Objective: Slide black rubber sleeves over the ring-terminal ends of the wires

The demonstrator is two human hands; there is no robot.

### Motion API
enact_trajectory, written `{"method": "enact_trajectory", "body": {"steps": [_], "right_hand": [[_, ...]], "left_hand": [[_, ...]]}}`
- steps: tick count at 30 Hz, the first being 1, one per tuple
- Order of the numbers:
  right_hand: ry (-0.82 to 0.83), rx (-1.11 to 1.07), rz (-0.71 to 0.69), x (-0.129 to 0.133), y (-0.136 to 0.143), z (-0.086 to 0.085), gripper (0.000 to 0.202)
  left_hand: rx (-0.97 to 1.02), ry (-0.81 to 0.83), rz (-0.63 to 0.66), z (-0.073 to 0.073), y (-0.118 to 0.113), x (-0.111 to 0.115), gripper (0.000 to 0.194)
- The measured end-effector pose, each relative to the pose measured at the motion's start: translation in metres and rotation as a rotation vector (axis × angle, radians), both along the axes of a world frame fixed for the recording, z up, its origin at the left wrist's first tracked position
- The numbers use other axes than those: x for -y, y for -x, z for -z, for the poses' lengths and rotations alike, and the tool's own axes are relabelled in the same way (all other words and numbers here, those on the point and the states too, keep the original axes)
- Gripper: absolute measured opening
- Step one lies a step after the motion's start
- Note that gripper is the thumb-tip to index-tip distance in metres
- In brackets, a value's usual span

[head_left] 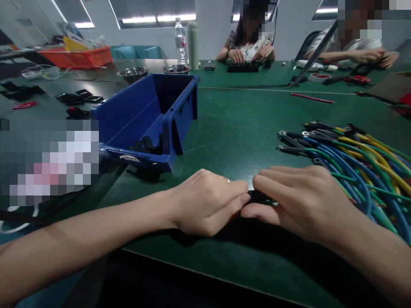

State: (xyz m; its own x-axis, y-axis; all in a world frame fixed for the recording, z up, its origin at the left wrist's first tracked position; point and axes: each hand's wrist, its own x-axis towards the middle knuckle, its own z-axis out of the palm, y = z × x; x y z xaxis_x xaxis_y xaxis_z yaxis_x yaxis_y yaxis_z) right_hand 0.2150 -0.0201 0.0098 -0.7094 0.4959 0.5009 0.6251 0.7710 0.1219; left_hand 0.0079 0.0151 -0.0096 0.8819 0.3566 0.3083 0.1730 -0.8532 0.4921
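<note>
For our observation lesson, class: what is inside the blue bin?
Black pieces lie in the blue bin near its front lip, which hides their lower parts and anything beneath.

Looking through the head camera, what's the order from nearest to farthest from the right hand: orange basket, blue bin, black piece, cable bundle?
From the right hand:
1. Black piece, between thumb and fingers.
2. Cable bundle, just beyond, to the right.
3. Blue bin, forward and left.
4. Orange basket, far back on the left.
</note>
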Motion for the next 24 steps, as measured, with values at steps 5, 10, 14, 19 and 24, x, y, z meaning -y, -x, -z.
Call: {"method": "enact_trajectory", "body": {"steps": [5,10,14,19,24], "right_hand": [[0.088,-0.104,-0.003,-0.002,-0.005,-0.001,0.048],[0.095,-0.278,0.161,-0.003,-0.003,0.0,0.052],[0.1,-0.424,0.31,-0.002,0.002,0.002,0.051],[0.067,-0.42,0.417,-0.003,-0.007,-0.001,0.054],[-0.061,-0.269,0.32,-0.001,-0.004,-0.005,0.051]], "left_hand": [[0.033,0.124,0.025,-0.002,-0.001,-0.002,0.02],[0.06,0.188,-0.008,-0.001,-0.001,-0.004,0.018],[0.07,0.211,-0.005,0.0,0.0,-0.005,0.024],[0.038,0.229,0.014,-0.003,-0.002,-0.003,0.024],[-0.011,0.245,0.057,-0.005,-0.003,-0.001,0.023]]}}
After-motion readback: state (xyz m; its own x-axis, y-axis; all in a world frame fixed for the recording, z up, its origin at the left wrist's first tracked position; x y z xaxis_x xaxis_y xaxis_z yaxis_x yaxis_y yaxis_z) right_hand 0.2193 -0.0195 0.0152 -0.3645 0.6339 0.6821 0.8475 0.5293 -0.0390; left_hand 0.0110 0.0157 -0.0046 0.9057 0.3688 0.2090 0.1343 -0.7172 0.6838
